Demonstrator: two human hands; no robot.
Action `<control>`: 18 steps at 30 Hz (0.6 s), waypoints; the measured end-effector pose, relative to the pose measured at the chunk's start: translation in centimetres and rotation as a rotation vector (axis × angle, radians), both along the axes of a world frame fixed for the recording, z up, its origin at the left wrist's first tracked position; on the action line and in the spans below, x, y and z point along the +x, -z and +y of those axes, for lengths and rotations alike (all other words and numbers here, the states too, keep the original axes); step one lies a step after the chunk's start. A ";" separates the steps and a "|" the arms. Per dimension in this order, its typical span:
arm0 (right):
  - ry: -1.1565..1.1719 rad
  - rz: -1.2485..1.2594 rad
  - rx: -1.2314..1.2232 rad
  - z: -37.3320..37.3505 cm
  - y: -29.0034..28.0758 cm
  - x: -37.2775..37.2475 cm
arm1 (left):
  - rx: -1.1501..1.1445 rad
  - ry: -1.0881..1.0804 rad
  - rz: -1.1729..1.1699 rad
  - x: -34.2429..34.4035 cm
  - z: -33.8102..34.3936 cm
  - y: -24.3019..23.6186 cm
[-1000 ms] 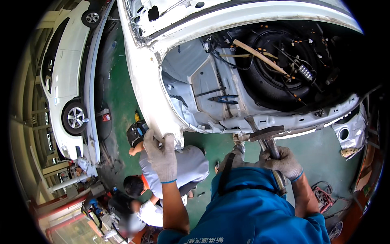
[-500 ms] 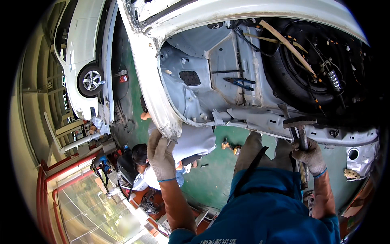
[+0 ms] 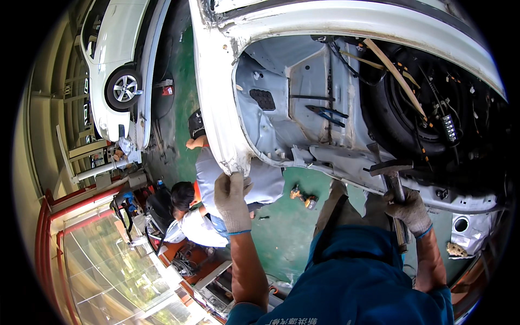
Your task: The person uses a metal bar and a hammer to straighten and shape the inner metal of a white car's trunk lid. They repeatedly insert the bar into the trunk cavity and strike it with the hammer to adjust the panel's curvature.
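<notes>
- Head view: the best handling here seems to be light fingertips of the left hand (image 3: 232,205) along the rough lower corner of the white painted metal car body panel (image 3: 214,97), because its lip looks ragged.
- The steel hammer with a dark, slim head (image 3: 394,167) is, I judge, safest held low and well apart from the left fingers, over on the right side.
- A firm grip matters, since a grey metal bar with a flared tip (image 3: 374,153) seems to share the right hand (image 3: 409,212) and might slip.
- Left hand, in a pale knit glove: fingers loosely bent, thumb standing off from them; the tips are at the panel's corner, just beyond this hand, though whether they press on it I cannot tell.
- Right hand, gloved alike: fingers wrapped tightly around the hammer's shaft, its head just beyond the fist.
- Ahead, between both hands: blue-handled pliers (image 3: 327,114) lying in the pale grey metal boot floor (image 3: 306,122).
- Just beyond the left hand: a crouching co-worker in light grey clothing (image 3: 214,173), so elbow room looks tight.
</notes>
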State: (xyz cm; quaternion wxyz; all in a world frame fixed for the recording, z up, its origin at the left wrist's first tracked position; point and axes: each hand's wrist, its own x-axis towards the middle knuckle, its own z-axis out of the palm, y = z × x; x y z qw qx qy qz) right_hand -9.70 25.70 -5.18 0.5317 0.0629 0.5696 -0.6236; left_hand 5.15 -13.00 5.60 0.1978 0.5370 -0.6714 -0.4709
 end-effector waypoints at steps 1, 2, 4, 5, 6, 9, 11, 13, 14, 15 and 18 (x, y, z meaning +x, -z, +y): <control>-0.010 0.002 0.007 -0.1 0.1 0.1 | -0.012 0.002 -0.001 0.1 -0.1 0.2; -0.020 0.004 0.013 -0.1 0.4 0.3 | -0.025 0.005 -0.003 0.3 -0.1 0.4; -0.034 0.006 0.019 -0.5 0.2 0.4 | -0.055 0.050 -0.018 0.6 0.0 0.5; -0.039 0.006 0.018 -0.8 -0.2 0.3 | -0.071 0.094 -0.032 0.9 0.1 0.5; -0.042 0.006 0.017 -1.1 -0.5 0.3 | -0.088 0.138 -0.046 1.1 0.2 0.5; -0.105 0.050 0.082 -1.9 -0.6 0.4 | 0.044 0.101 0.023 1.3 1.6 -0.3; -0.122 0.056 0.083 -2.4 -0.8 0.4 | 0.069 0.106 0.015 1.8 1.7 -0.5; -0.125 0.063 0.065 -2.7 -0.9 0.4 | 0.062 0.146 -0.018 2.4 1.3 -0.4; -0.121 0.067 0.046 -2.8 -0.8 0.5 | 0.056 0.129 0.009 2.6 1.1 -0.4; -0.115 0.071 0.026 -2.9 -0.7 0.5 | 0.049 0.112 0.036 2.7 1.0 -0.5; -0.152 0.077 0.063 -3.4 -1.0 0.3 | -0.002 0.115 0.025 2.9 0.6 -0.7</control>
